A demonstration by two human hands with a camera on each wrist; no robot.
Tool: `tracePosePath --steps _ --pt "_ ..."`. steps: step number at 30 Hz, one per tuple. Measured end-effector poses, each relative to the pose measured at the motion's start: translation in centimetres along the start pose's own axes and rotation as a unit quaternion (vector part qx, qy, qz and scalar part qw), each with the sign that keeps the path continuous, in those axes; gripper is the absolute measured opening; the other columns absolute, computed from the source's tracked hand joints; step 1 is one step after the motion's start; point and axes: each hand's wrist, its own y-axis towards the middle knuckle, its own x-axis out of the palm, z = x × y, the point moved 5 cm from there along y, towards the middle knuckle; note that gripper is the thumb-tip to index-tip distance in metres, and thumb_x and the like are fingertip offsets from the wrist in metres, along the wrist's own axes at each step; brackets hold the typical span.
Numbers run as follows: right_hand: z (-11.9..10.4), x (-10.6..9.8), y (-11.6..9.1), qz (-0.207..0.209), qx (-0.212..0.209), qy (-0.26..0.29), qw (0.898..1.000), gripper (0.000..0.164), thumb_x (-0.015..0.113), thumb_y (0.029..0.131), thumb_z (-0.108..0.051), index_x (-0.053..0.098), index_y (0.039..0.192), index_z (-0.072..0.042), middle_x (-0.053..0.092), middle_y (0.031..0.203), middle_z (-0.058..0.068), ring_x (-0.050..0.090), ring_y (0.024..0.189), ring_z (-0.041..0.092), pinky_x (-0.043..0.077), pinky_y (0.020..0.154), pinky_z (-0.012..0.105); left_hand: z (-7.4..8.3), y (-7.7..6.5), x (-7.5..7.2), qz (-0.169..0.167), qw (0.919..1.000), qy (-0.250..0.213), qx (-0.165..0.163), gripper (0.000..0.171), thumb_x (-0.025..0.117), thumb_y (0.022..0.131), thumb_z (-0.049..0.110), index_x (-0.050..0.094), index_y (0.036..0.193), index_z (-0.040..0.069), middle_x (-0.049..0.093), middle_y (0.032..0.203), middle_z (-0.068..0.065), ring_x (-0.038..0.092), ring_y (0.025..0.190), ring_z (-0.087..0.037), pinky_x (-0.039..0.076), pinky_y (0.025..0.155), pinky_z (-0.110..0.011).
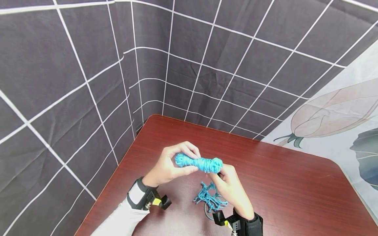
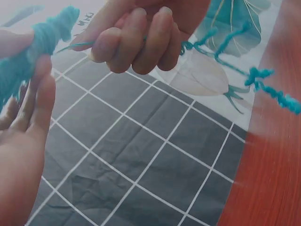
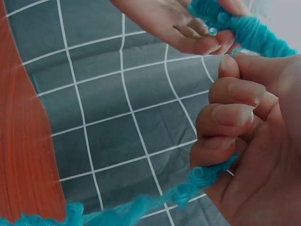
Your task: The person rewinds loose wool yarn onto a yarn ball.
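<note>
A wound bundle of blue yarn (image 1: 203, 164) is held above the table, gripped between the thumb and fingers of my left hand (image 1: 169, 165). Close by its other end is my right hand (image 1: 231, 186), its fingers curled round a strand of the same yarn. In the left wrist view, that strand (image 2: 75, 45) runs taut from the bundle into the right hand (image 2: 141, 40). A kinked yarn tail (image 3: 136, 207) leaves the bottom of the right fist in the right wrist view. Below the hands, a loose tangle of blue yarn (image 1: 211, 198) lies on the table.
The reddish-brown wooden table (image 1: 283, 183) has rounded far corners. Dark grey cloth with white grid lines (image 1: 189, 72) hangs behind it and to the left. On the right is a pale cloth with a plant print (image 1: 330, 114). Each wrist carries a black camera mount (image 1: 153, 198).
</note>
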Motion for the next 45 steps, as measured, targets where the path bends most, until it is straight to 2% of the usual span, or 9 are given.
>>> tracePosePath --steps 5,11,14,18,27,34,39,42,45 --pt "-0.3 0.1 0.1 -0.009 0.013 0.011 1.0 0.014 0.058 0.087 -0.001 0.062 0.078 -0.01 0.053 0.059 0.0 0.045 0.052 0.007 0.039 0.045 0.018 0.5 0.2 -0.1 0.034 0.9972 0.067 -0.005 0.027 0.073 0.068 -0.01 0.06 0.09 -0.002 0.061 0.093 -0.016 0.058 0.086 -0.024 0.056 0.068 -0.034" --pt "-0.5 0.2 0.2 -0.012 0.036 -0.005 0.999 0.02 0.057 0.09 -0.01 0.057 0.071 -0.016 0.047 0.057 -0.004 0.039 0.05 0.006 0.034 0.044 0.017 1.8 0.9 0.4 0.056 0.9814 0.184 0.004 0.026 0.074 0.065 -0.008 0.062 0.086 -0.001 0.062 0.09 -0.013 0.058 0.087 -0.018 0.054 0.072 -0.033" --pt "-0.5 0.1 0.2 -0.012 0.039 -0.007 0.999 0.019 0.058 0.09 -0.012 0.056 0.072 -0.018 0.043 0.057 -0.005 0.038 0.05 0.005 0.033 0.044 0.019 1.8 1.0 0.6 0.051 0.9735 0.223 -0.004 0.024 0.075 0.065 -0.006 0.062 0.084 0.0 0.062 0.089 -0.013 0.057 0.085 -0.017 0.054 0.07 -0.032" --pt "-0.4 0.0 0.2 -0.007 0.045 -0.004 0.999 0.014 0.06 0.088 -0.013 0.058 0.075 -0.018 0.044 0.058 -0.005 0.039 0.052 0.006 0.034 0.045 0.021 1.5 0.9 0.9 0.008 0.9694 0.244 -0.022 0.021 0.073 0.067 -0.004 0.063 0.084 0.002 0.061 0.088 -0.01 0.056 0.083 -0.015 0.052 0.068 -0.029" --pt "-0.4 -0.8 0.0 0.03 0.044 -0.005 0.999 0.008 0.063 0.085 -0.008 0.063 0.081 -0.014 0.05 0.058 -0.003 0.04 0.05 0.007 0.034 0.042 0.022 1.4 0.6 1.6 -0.11 0.973 0.2 -0.034 0.021 0.072 0.067 -0.002 0.062 0.084 0.006 0.062 0.084 -0.004 0.054 0.08 -0.009 0.047 0.069 -0.021" --pt "-0.3 -0.9 0.0 0.046 0.038 0.014 0.998 0.011 0.063 0.084 -0.003 0.062 0.078 -0.012 0.05 0.056 -0.001 0.038 0.048 0.006 0.031 0.038 0.025 1.8 0.6 1.8 -0.174 0.9801 0.088 -0.039 0.019 0.071 0.07 -0.002 0.061 0.085 0.004 0.063 0.086 -0.008 0.057 0.084 -0.011 0.05 0.074 -0.025" --pt "-0.4 -0.8 -0.1 0.046 0.034 0.042 0.997 0.01 0.062 0.084 0.0 0.062 0.078 -0.008 0.05 0.056 0.001 0.038 0.047 0.007 0.03 0.038 0.025 2.0 0.8 1.7 -0.153 0.9878 0.009 -0.028 0.021 0.069 0.069 -0.01 0.059 0.086 -0.002 0.062 0.086 -0.016 0.058 0.086 -0.018 0.053 0.073 -0.032" --pt "-0.4 -0.8 -0.1 0.044 0.025 0.058 0.997 0.011 0.063 0.082 0.002 0.062 0.08 -0.008 0.052 0.057 0.0 0.041 0.047 0.008 0.033 0.037 0.023 1.0 0.5 1.3 -0.118 0.9924 -0.03 -0.018 0.023 0.067 0.068 -0.013 0.057 0.087 -0.004 0.061 0.087 -0.019 0.058 0.086 -0.024 0.054 0.07 -0.034" --pt "-0.4 -0.6 0.0 0.045 0.01 0.05 0.998 0.017 0.062 0.08 0.006 0.062 0.081 -0.01 0.055 0.06 0.0 0.046 0.05 0.008 0.038 0.04 0.021 0.3 0.2 0.8 -0.071 0.9965 -0.038 -0.021 0.025 0.066 0.068 -0.015 0.055 0.088 -0.005 0.06 0.089 -0.021 0.057 0.086 -0.027 0.054 0.067 -0.033"
